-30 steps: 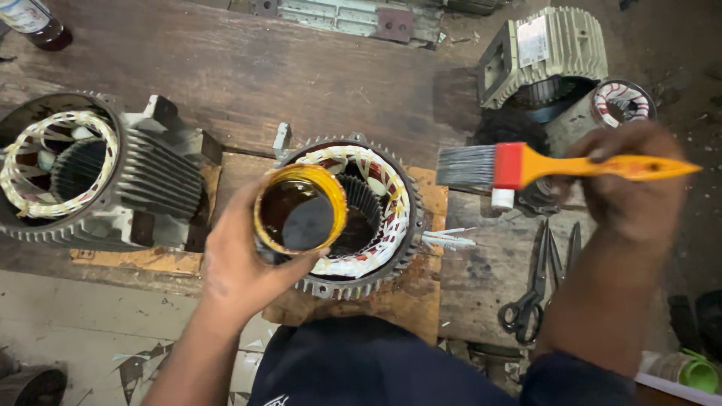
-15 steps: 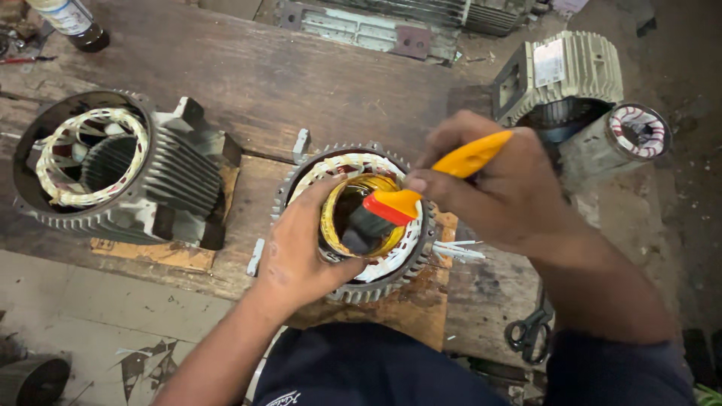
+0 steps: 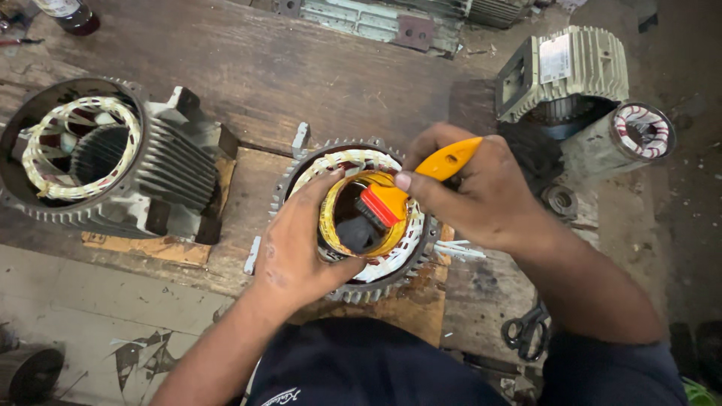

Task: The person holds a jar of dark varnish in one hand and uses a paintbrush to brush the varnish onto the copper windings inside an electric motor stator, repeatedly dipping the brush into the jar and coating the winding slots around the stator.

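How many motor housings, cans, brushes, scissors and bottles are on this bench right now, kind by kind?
Finned motor housings: 3, left, middle, upper right
Yellow can, in the left hand: 1
Brush, in the right hand: 1
Scissors: 1
Bottle: 1
Total: 7

**What the view conceals**

The paintbrush's [image 3: 391,201] bristles vanish inside the tin [image 3: 353,225], whose outer wall is covered by the left hand [image 3: 297,248]. The bottle [image 3: 68,11] at far left is cut off by the top edge. The scissors [image 3: 526,331] lie partly under the right forearm.
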{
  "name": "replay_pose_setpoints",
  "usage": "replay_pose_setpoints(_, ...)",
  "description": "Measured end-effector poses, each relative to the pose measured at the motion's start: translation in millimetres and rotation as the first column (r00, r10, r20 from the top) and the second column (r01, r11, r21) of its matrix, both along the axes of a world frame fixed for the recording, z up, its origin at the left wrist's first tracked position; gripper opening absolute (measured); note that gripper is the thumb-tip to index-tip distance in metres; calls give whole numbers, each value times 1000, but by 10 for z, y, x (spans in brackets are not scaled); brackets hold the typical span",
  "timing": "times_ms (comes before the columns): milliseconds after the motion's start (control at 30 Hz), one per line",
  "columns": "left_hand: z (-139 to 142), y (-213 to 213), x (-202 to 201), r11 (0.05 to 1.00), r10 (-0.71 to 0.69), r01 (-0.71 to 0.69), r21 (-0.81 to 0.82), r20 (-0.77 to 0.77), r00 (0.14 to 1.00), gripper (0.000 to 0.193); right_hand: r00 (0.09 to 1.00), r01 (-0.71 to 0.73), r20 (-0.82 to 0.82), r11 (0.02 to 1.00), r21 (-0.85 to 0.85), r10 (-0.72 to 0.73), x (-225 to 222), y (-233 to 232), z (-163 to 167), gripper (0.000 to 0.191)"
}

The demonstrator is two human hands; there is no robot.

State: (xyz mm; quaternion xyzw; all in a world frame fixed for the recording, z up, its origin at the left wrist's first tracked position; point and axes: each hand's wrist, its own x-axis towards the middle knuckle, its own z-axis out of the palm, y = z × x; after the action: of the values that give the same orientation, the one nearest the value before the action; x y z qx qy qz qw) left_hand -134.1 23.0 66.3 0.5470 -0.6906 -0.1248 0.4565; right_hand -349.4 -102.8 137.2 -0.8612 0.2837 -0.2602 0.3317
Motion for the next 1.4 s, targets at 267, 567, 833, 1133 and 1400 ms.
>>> replay_pose_setpoints(267,-4,-14,13,1000,-6,6,15,-21,1000,97,962,91,224,953,288,-159,-253,-91,-50,17)
replay_pose_setpoints(567,-20,-27,12,1000,-23,23,18,5,1000,98,859,155,406,914,375,-312,-614,-104,-150,13)
replay_pose_setpoints(833,-63,-40,-29,1000,-27,27,14,33,999,97,696,87,600,875,476,-395,-1051,-121,-506,11)
replay_pose_setpoints(1133,-137,-42,46,1000,-14,14,14,28,1000,94,527,113,643,796,595,-556,-1397,201,-1184,18)
replay_pose_setpoints(1400,-97,-42,230,1000,-16,16,13,4,1000,93,462,261,576,724,639,-675,-1283,710,-1531,20)
